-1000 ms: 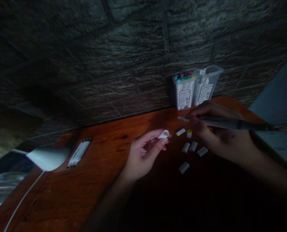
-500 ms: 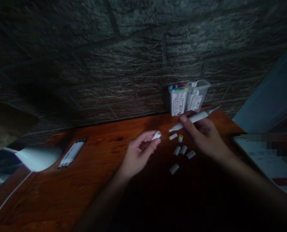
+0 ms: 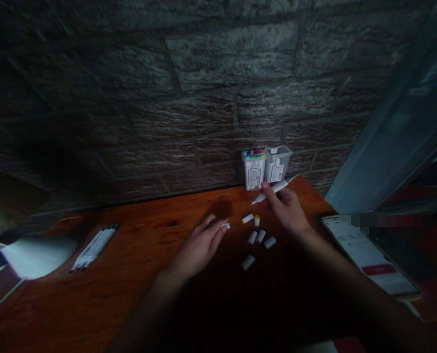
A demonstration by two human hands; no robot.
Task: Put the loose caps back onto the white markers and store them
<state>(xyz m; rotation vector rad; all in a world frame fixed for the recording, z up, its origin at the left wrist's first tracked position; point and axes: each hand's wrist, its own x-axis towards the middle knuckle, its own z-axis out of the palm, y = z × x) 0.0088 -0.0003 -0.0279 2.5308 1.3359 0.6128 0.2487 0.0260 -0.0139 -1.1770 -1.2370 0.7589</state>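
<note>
My right hand (image 3: 286,208) grips a white marker pen (image 3: 273,189), which points up and to the right toward two marker boxes. My left hand (image 3: 199,242) rests palm down on the wooden table (image 3: 130,274), its fingertips closed on a small white marker cap (image 3: 225,226). Several loose white caps (image 3: 257,237) lie on the table between my hands, two of them with yellow ends (image 3: 251,218). The left marker box (image 3: 253,169) holds markers with coloured tops. The right box (image 3: 277,164) is clear plastic.
Three white markers (image 3: 93,246) lie side by side at the left of the table. A white lamp head (image 3: 34,255) sits further left with a cable. A phone (image 3: 369,252) with a lit screen lies at the right. A brick wall stands behind the table.
My left hand has turned palm down and lowered to the table with the cap. My right hand has swung the marker to point up and right. The view has pulled back and tilted up.
</note>
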